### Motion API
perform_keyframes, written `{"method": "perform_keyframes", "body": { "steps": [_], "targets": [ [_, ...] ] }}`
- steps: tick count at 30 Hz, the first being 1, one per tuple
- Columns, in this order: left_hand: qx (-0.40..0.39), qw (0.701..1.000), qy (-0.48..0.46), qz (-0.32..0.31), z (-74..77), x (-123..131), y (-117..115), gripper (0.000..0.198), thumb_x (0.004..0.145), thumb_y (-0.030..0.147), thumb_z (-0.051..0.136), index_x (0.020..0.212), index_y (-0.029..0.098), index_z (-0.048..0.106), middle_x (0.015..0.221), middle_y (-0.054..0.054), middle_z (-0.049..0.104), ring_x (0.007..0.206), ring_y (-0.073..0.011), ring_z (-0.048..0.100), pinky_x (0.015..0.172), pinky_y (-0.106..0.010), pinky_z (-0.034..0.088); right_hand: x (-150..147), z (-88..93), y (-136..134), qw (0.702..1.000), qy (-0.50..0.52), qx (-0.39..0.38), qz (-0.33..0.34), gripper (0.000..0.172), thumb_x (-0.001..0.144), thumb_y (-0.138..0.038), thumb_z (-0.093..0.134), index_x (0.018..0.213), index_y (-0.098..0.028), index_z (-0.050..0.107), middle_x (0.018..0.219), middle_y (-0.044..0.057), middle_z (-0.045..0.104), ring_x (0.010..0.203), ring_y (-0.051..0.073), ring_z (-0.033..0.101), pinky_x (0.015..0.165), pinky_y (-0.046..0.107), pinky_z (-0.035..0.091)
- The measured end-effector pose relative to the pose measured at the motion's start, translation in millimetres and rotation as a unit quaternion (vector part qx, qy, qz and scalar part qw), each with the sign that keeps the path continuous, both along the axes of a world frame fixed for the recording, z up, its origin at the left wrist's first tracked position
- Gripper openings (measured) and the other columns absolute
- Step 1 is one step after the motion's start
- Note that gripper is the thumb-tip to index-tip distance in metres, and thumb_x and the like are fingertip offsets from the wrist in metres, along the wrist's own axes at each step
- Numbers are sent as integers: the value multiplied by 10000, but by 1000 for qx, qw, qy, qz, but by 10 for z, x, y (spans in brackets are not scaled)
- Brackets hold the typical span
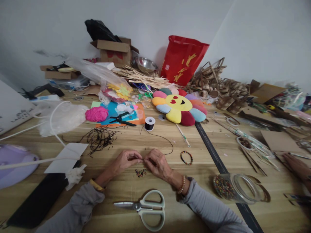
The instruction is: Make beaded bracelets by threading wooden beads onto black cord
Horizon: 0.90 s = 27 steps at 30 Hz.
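My left hand [126, 160] and my right hand [159, 164] meet above the table, fingertips almost touching. Both pinch a thin black cord [172, 145], which loops from behind my right hand back to a spool of black cord [150, 124]. Whether a bead sits between the fingertips is too small to tell. Just below the fingers lies a small cluster of colourful beads [140, 173]. Scissors with pale handles [152, 204] rest closer to me, blades pointing left. A finished-looking beaded bracelet [186, 158] lies right of my right hand.
A clear jar of beads [224, 187] lies on its side at right. Another person's hand [297, 166] is at the right edge. Tangled black cord [100, 139], pliers [122, 121], pink yarn [96, 114] and a flower cushion [179, 105] are farther back. A black pouch [36, 200] lies left.
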<state>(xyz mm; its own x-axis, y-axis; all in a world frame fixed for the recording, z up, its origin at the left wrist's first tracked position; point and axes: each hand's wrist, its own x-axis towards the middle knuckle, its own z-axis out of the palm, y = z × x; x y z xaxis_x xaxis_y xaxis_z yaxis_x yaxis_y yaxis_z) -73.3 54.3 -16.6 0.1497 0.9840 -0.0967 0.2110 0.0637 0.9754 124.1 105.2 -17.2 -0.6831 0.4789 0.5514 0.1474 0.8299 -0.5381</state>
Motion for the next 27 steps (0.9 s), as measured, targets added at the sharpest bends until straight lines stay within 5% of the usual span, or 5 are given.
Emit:
{"method": "perform_keyframes", "body": {
  "steps": [27],
  "targets": [
    [-3,1000,-8,15,-7,8,-1,180,680,295,699,725,126,655,723,-40,672,719,-167,611,711,-287,500,0,1,-7,1000,-2,-1,9,167,918,-213,472,774,-180,548,712,42,571,690,163,503,662,286,415]
  ]
}}
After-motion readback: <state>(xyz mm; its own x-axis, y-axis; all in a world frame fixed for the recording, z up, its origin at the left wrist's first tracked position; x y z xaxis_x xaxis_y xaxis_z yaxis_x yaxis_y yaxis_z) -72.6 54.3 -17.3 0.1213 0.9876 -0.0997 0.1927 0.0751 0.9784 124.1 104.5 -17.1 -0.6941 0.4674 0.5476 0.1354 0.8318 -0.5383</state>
